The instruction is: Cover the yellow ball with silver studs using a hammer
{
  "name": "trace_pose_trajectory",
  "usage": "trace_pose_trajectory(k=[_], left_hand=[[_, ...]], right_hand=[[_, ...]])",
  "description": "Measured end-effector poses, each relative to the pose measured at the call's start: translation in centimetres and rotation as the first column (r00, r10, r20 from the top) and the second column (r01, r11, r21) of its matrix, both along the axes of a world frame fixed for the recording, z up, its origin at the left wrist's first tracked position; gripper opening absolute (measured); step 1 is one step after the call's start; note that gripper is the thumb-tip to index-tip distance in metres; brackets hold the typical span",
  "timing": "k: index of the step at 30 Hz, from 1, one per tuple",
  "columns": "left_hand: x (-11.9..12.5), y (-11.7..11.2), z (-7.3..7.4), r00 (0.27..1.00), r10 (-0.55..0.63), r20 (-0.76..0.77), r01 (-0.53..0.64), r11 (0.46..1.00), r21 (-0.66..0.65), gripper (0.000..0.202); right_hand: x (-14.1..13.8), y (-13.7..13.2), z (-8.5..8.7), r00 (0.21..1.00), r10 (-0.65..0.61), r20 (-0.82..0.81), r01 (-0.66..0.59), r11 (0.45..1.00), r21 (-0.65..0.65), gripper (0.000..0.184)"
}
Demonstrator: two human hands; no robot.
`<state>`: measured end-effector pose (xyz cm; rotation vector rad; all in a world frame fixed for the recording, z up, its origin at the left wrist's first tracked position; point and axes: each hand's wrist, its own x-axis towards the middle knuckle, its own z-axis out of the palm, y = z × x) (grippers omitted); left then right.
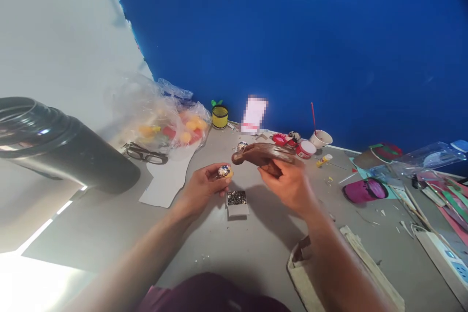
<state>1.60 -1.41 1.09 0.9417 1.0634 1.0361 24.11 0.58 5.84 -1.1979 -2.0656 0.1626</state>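
Note:
My left hand (206, 185) is closed around a small yellowish ball (225, 171) with shiny silver studs, probably thumbtacks, covering its upper side. In my right hand (288, 183) is a brown, worn claw hammer (261, 152); its round striking face points left, just above and right of the ball, apart from it. My fingers hide most of the handle. Below the ball, a small open box (237, 200) full of shiny metal tacks lies on the grey table (219, 248). Behind the hammer head sits another silver-studded ball (242, 146), partly covered.
Left stand a large dark flask (84, 151), eyeglasses (146, 154) and a plastic bag of colourful fruit-like things (183, 129). Behind are a yellow pot (220, 118) and a paper cup (322, 138). Right lie a magenta cup (365, 190), a power strip (442, 258) and a cloth item (307, 273).

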Motion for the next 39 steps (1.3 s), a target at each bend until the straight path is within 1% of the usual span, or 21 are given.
trace_pose_trajectory(k=[2,5,7,10,11,13,15,16,19,22,24,27,29,31,33,35,38,39], left_hand=[[0.1,0.0,0.1,1.000,-0.005,-0.006,0.005,1.000,0.012,0.042],[0.2,0.0,0.4,0.998,-0.013,-0.054,0.014,1.000,0.022,0.041],[0.2,0.0,0.7,0.998,-0.006,-0.062,0.007,1.000,0.021,0.041],[0.2,0.0,0.7,0.998,0.035,-0.048,-0.033,0.999,0.023,0.041],[0.3,0.0,0.7,0.997,0.047,-0.055,-0.046,0.999,0.026,0.040],[0.3,0.0,0.6,0.995,0.053,-0.090,-0.051,0.998,0.028,0.038],[0.3,-0.1,0.6,0.992,0.036,-0.120,-0.034,0.999,0.018,0.036],[0.3,-0.1,0.6,0.992,0.030,-0.123,-0.029,1.000,0.006,0.036],[0.3,-0.1,0.5,0.996,0.037,-0.076,-0.039,0.999,-0.018,0.043],[0.5,-0.1,0.4,0.999,0.040,-0.001,-0.041,0.999,-0.018,0.050],[0.5,-0.1,0.3,0.999,0.020,0.050,-0.019,0.999,-0.030,0.051],[0.5,-0.2,0.5,0.995,0.024,0.093,-0.019,0.998,-0.052,0.045],[0.4,-0.3,0.9,0.997,0.028,0.076,-0.023,0.998,-0.056,0.042],[0.3,-0.4,1.3,0.999,0.013,0.032,-0.012,0.999,-0.035,0.040],[0.4,-0.5,1.6,1.000,0.002,-0.003,-0.002,1.000,0.000,0.039],[0.5,-0.6,1.7,1.000,0.006,0.000,-0.006,1.000,0.013,0.040],[0.6,-0.4,1.7,0.996,0.056,0.065,-0.055,0.998,-0.023,0.044],[0.6,-0.4,1.6,0.993,0.078,0.093,-0.075,0.997,-0.035,0.044]], right_hand=[[0.0,-0.1,0.1,0.999,0.039,0.004,-0.039,0.999,-0.010,0.029],[-0.3,-0.3,0.1,0.985,0.112,0.128,-0.101,0.991,-0.086,0.033],[-0.4,-0.4,0.3,0.979,0.088,0.185,-0.065,0.990,-0.126,0.035],[-0.4,-0.5,0.7,0.986,-0.007,0.166,0.028,0.992,-0.126,0.035],[-0.4,-0.5,0.8,0.987,-0.019,0.158,0.041,0.990,-0.134,0.034],[-0.4,-0.4,0.8,0.984,0.005,0.180,0.028,0.983,-0.181,0.033],[-0.4,-0.1,0.6,0.969,0.047,0.241,0.013,0.970,-0.241,0.032],[-0.3,0.0,0.5,0.963,0.045,0.266,0.025,0.967,-0.253,0.031],[0.4,0.8,0.5,0.953,-0.062,0.295,0.138,0.959,-0.247,0.028],[1.5,2.1,0.2,0.928,-0.134,0.348,0.252,0.912,-0.323,0.021],[2.1,3.0,-0.4,0.901,-0.127,0.414,0.307,0.863,-0.402,0.020],[2.6,4.0,-1.7,0.869,-0.042,0.493,0.329,0.793,-0.512,0.016],[2.7,4.4,-2.5,0.868,0.046,0.495,0.292,0.760,-0.581,0.012],[2.9,4.5,-2.9,0.871,0.109,0.479,0.248,0.744,-0.620,0.011],[3.0,4.4,-3.1,0.867,0.139,0.479,0.228,0.744,-0.628,0.012],[3.0,4.2,-3.0,0.846,0.131,0.517,0.252,0.756,-0.604,0.015],[2.4,3.3,-2.2,0.802,0.040,0.595,0.318,0.815,-0.484,0.014],[1.9,2.8,-1.8,0.801,0.012,0.598,0.315,0.841,-0.440,0.012]])
